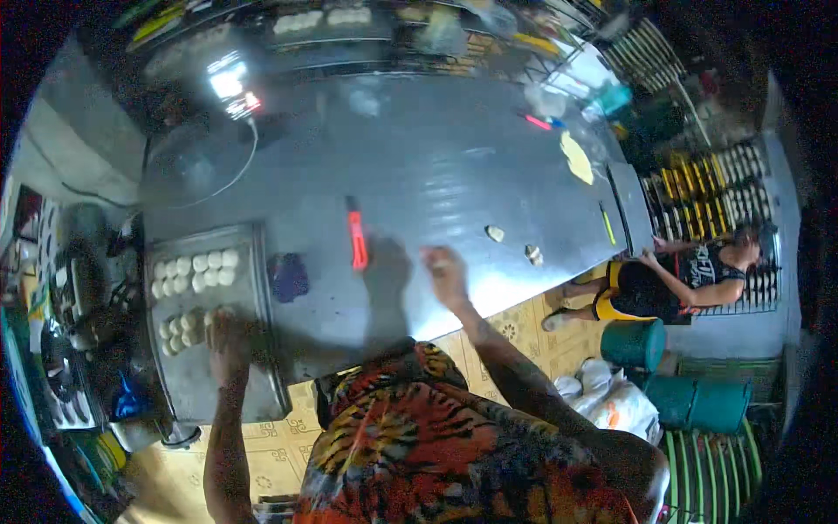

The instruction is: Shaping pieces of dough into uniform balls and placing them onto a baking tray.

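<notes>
On the left, a dark metal baking tray holds short rows of pale dough balls. My left hand reaches over the tray, its fingers closed around a dough ball at the end of the nearer group; the fingers partly hide that ball. Over the middle of the metal table, near its front edge, my right hand has its fingers curled in. Blur keeps me from telling what, if anything, is in it. A red box cutter lies to its left. Two small dough pieces lie to its right, one of them a pale lump.
A dark purple patch lies beside the tray. A lit device with a cable stands at the back left. Flattened dough and a yellow-green cutter lie on the right. Another person stands at the table's right end near green drums.
</notes>
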`<state>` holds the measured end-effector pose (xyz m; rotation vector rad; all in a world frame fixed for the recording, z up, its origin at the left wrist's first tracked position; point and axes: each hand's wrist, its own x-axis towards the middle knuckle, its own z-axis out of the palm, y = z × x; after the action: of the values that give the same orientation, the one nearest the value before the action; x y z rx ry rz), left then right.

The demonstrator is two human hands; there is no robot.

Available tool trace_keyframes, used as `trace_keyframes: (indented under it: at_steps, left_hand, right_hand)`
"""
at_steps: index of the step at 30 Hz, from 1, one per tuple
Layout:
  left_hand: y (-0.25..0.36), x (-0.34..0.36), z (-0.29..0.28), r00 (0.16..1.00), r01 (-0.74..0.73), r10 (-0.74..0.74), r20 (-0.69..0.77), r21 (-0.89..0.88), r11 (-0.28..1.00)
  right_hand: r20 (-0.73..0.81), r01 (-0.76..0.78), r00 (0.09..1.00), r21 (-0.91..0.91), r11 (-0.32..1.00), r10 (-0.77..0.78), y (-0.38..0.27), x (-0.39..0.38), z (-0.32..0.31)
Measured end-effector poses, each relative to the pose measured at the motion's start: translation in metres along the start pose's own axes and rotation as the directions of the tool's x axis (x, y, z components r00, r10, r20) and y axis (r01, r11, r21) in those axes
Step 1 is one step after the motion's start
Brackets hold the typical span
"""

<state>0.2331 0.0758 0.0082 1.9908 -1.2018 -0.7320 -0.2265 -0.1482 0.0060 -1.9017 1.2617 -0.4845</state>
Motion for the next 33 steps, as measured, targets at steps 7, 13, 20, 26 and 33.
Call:
trace_keyframes:
  at_steps: [7,13,20,26,33]
  left_hand:
    - [0.038,-0.018,0.039,0.984,0.056,-0.063,-0.165,-0.049,0.997]
    - [0.113,-0.035,0.186,0.985,0.151,-0.158,0.066,-0.773,0.616]
    - [0.051,-0.037,0.133,0.958,0.231,-0.276,0.075,-0.772,0.592]
    - [0.053,0.001,0.104,0.971,0.212,-0.231,0.066,-0.686,0.696]
    - [0.067,0.049,0.113,0.986,0.150,-0.168,0.019,-0.557,0.817]
  right_hand:
    - [-0.509,-0.430,0.818,-0.235,0.872,0.266,0.136,0.011,-0.119]
    - [0.013,-0.115,0.984,0.808,0.578,0.178,0.013,0.009,0.012]
    - [0.113,0.178,0.977,0.050,0.983,-0.183,-0.102,0.022,0.164]
    - [-0.140,0.249,0.962,0.083,0.965,-0.236,-0.100,0.047,0.208]
    - [-0.065,0.347,0.912,-0.401,0.847,-0.405,-0.066,0.033,0.227]
